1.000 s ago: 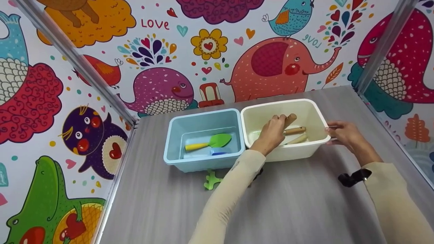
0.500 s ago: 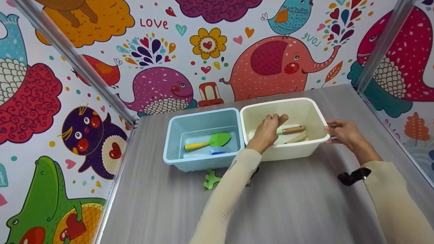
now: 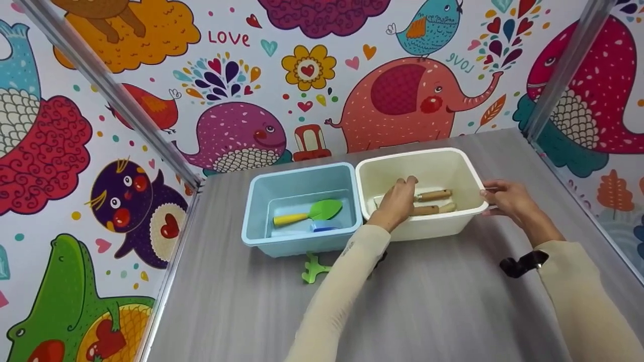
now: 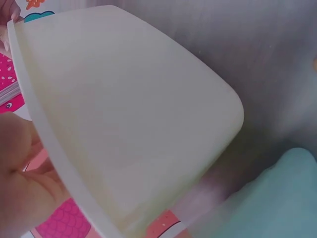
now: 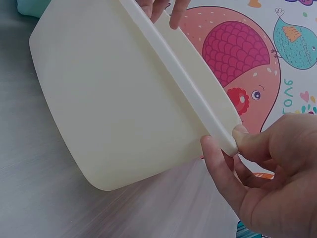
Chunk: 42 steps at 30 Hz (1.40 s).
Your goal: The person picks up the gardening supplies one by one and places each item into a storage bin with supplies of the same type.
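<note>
My left hand point(image 3: 397, 201) reaches into the cream plastic bin point(image 3: 420, 229), its fingers loose and pointing down in the right wrist view. Just beside it, a wooden-handled tool point(image 3: 426, 210) lies on the bin floor, its other end hidden by the hand. Behind that rests a second tool with a wooden handle point(image 3: 435, 195); a paler handle end point(image 3: 448, 207) shows near the front wall. At the bin's right corner my right hand point(image 3: 508, 198) pinches the rim between thumb and fingers, as the right wrist view shows closely.
Against the cream bin's left side stands a light blue bin point(image 3: 302, 246), holding a green toy trowel point(image 3: 326, 208) with a yellow handle and a blue piece point(image 3: 324, 226). A green toy rake head point(image 3: 314, 269) lies in front, partly behind the left sleeve. Patterned walls enclose the table.
The wooden handle that my left hand held raised now lies flat in the cream bin. That hand has moved slightly left and lower. My right hand stays on the rim.
</note>
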Motion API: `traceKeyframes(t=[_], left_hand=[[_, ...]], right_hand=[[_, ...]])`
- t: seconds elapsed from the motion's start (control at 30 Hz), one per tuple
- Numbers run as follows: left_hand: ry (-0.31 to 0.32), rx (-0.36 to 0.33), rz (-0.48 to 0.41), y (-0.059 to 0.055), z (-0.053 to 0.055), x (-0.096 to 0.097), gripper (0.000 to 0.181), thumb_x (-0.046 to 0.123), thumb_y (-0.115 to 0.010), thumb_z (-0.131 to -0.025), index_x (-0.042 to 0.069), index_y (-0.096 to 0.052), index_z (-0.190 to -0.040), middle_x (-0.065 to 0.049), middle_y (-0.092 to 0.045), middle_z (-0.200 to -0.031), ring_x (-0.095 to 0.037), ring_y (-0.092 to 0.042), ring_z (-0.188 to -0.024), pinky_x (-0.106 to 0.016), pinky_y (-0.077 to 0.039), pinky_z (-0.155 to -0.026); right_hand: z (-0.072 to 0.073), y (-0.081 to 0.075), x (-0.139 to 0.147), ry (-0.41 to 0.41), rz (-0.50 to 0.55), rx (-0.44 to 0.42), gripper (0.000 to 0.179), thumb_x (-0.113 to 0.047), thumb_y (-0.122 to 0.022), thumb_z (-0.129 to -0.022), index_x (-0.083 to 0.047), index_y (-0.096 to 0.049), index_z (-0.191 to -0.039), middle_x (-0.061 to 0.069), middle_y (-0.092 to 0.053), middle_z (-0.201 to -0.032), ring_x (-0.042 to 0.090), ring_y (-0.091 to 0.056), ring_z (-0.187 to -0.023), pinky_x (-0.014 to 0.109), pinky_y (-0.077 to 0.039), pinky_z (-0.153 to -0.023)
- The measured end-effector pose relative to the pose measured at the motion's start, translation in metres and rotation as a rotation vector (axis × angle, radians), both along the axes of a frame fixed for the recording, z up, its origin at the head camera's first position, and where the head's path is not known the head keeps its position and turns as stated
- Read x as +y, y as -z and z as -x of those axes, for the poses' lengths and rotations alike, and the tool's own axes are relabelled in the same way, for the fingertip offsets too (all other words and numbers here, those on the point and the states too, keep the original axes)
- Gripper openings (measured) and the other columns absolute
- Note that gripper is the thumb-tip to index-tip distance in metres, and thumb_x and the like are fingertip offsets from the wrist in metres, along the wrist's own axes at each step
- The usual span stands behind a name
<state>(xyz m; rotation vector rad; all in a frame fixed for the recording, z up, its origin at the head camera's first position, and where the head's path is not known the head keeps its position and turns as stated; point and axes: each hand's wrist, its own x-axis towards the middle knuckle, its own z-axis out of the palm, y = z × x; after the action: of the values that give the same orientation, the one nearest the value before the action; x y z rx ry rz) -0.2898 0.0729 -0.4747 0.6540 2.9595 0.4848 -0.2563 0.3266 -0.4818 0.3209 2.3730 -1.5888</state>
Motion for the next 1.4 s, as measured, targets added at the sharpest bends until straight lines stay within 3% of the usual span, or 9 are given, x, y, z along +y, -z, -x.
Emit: traceKeyframes(t=[0.17, 0.4, 1.17, 1.4], left_hand=[[-0.004, 0.001, -0.028, 0.000, -0.002, 0.001, 0.050, 0.038, -0.063, -0.098, 0.014, -0.051, -0.141, -0.006, -0.064, -0.125, -0.014, -0.066, -0.106, -0.025, -0.055, -0.090], [-0.017, -0.050, -0.054, -0.001, -0.008, -0.007, 0.041, 0.025, -0.055, -0.104, 0.017, -0.048, -0.143, -0.004, -0.061, -0.130, -0.013, -0.064, -0.111, -0.025, -0.054, -0.091], [0.071, 0.057, -0.033, -0.009, -0.037, -0.033, 0.038, 0.027, -0.054, -0.103, 0.016, -0.053, -0.139, -0.004, -0.063, -0.124, -0.015, -0.062, -0.114, -0.029, -0.052, -0.094], [0.095, 0.086, -0.037, -0.004, -0.047, -0.040, 0.040, 0.029, -0.055, -0.103, 0.017, -0.052, -0.140, -0.002, -0.062, -0.123, -0.016, -0.061, -0.113, -0.033, -0.049, -0.097]], right_hand=[[-0.001, 0.002, 0.001, 0.001, 0.012, 0.013, 0.057, -0.018, -0.051, -0.104, 0.009, -0.032, -0.150, 0.034, -0.039, -0.148, 0.000, -0.062, -0.082, 0.024, -0.060, -0.076], [-0.002, 0.003, 0.005, -0.013, 0.023, -0.008, 0.058, -0.020, -0.052, -0.104, 0.009, -0.031, -0.150, 0.032, -0.042, -0.143, 0.003, -0.062, -0.081, 0.024, -0.060, -0.077], [0.001, 0.002, 0.000, -0.018, -0.002, -0.014, 0.061, -0.023, -0.052, -0.105, 0.007, -0.028, -0.153, 0.034, -0.037, -0.149, 0.002, -0.061, -0.083, 0.023, -0.059, -0.078], [0.001, 0.001, 0.002, -0.013, 0.002, -0.033, 0.062, -0.023, -0.052, -0.105, 0.006, -0.028, -0.153, 0.033, -0.037, -0.149, 0.005, -0.061, -0.084, 0.025, -0.060, -0.080]])
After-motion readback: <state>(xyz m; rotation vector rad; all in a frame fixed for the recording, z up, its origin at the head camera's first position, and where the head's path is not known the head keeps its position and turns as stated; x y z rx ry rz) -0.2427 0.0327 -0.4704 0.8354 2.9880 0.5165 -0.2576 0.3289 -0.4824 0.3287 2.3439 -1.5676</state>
